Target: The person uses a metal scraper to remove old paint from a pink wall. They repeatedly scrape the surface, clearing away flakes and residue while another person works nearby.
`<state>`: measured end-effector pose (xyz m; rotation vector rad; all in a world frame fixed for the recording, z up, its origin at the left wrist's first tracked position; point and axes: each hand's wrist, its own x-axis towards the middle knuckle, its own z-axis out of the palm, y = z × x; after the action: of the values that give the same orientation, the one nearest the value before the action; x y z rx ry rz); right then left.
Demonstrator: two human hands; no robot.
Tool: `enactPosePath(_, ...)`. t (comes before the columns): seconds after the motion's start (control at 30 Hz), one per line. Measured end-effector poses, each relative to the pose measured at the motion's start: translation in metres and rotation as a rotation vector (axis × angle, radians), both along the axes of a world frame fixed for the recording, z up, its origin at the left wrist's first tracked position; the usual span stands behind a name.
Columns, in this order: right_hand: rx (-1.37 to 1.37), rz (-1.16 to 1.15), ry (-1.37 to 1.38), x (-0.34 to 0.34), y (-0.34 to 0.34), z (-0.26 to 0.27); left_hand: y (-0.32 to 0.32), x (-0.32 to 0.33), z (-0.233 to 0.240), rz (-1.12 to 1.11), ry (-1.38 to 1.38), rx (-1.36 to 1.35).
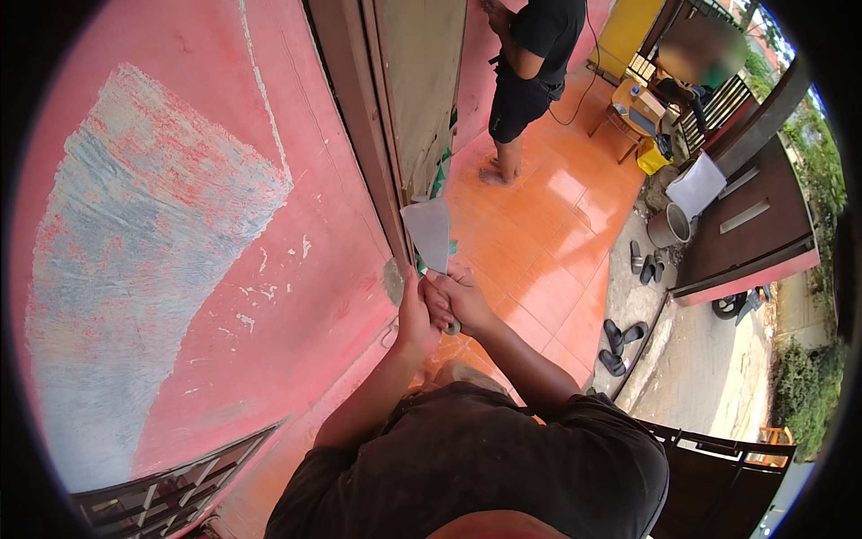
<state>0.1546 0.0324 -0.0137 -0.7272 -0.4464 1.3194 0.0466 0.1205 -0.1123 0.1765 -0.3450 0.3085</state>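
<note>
A wide metal scraper (429, 232) points away from me in front of my body, its blade raised beside the brown door frame. My right hand (465, 296) is closed around its handle, thumb close to the base of the blade. Pressed against it from the left, my left hand (416, 313) clasps the same handle; the fingers overlap, so part of the grip is hidden. The handle's rounded end shows below the hands. To my left stands a pink painted wall (316, 283) with a large scraped patch (155, 222) of grey-blue and white, plus small chips.
Ahead, a person (532, 67) in dark clothes stands barefoot on the orange tiled floor (532, 236). A wooden chair (633, 111) holding boxes, a yellow bag (653, 156), a bucket (669, 226) and several sandals (613, 343) lie to the right. A cable (572, 121) trails behind the person.
</note>
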Motion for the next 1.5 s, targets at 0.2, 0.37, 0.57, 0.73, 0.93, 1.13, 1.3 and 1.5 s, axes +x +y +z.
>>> enactPosePath(0.2,-0.088,-0.315,-0.363,0.021,0.009,-0.01,-0.05,-0.026,0.087,0.618,0.905,0.237)
enactPosePath(0.37,-0.013,0.028,-0.166,-0.034,-0.013,-0.027,-0.066,-0.019,0.043,0.58,0.574,-0.015)
enactPosePath(0.57,-0.123,-0.21,-0.235,0.026,-0.001,-0.02,-0.057,-0.081,0.117,0.697,0.724,0.566)
enactPosePath(0.73,-0.009,0.118,-0.17,-0.005,-0.005,0.021,-0.006,-0.116,0.147,1.158,0.703,1.423)
enactPosePath(0.93,0.136,0.427,0.05,-0.072,0.006,0.06,0.037,-0.145,0.232,1.462,0.349,2.653)
enactPosePath(1.13,0.229,0.476,0.061,-0.101,0.023,0.083,0.074,-0.152,0.263,1.566,0.092,2.708)
enactPosePath(1.3,0.211,0.185,-0.49,-0.095,0.024,0.11,0.09,-0.138,0.289,1.624,-0.021,2.772)
enactPosePath(1.5,0.344,-0.156,-1.118,-0.085,0.05,0.097,0.112,-0.124,0.282,1.67,-0.002,2.739)
